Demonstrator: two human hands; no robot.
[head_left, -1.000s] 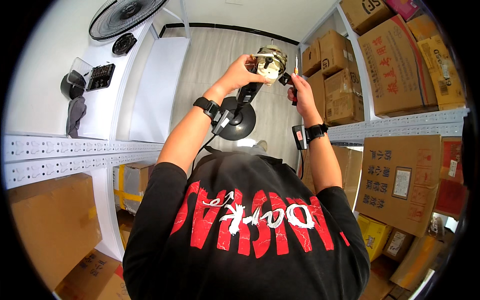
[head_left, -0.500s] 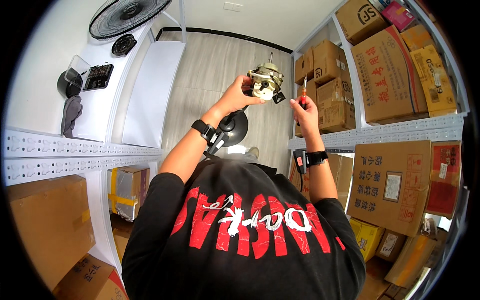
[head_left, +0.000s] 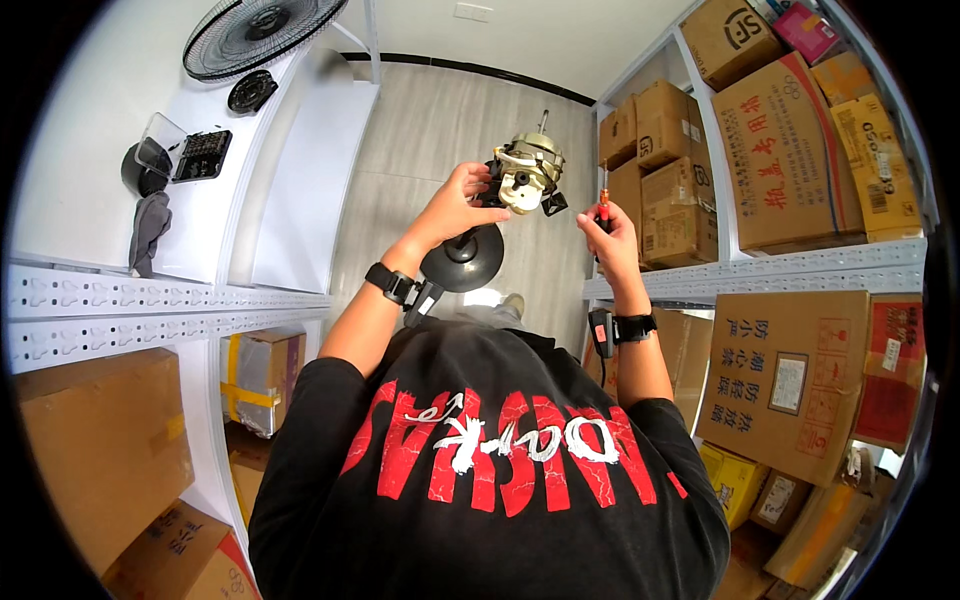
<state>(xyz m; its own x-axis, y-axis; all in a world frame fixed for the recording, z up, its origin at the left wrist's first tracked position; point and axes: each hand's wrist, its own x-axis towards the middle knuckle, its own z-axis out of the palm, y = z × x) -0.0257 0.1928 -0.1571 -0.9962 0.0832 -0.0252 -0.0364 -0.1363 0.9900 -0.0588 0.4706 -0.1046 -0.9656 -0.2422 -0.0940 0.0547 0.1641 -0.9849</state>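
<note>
An exposed fan motor [head_left: 533,160] with a metal shaft pointing away and a pale gearbox on its near side stands atop a black fan stand, whose round base [head_left: 470,262] rests on the floor. Beside the motor's left side is my left hand [head_left: 458,205], thumb and fingers apart around its black rear part; whether the fingertips touch is hard to see. To the right of the motor and apart from it, my right hand [head_left: 614,240] grips a screwdriver [head_left: 604,208] with a red and black handle, its tip pointing away from me.
On the left shelf [head_left: 190,225] lie a fan grille [head_left: 262,25], a round black part [head_left: 251,91], an open case of bits [head_left: 203,155] and a grey cloth [head_left: 149,232]. Shelves of cardboard boxes [head_left: 785,150] line the right side. More boxes [head_left: 105,440] fill the lower left.
My left hand has drawn slightly back from the motor, its thumb leaving the gearbox. The screwdriver has shifted slightly lower with my right hand. The whole view has shifted a little.
</note>
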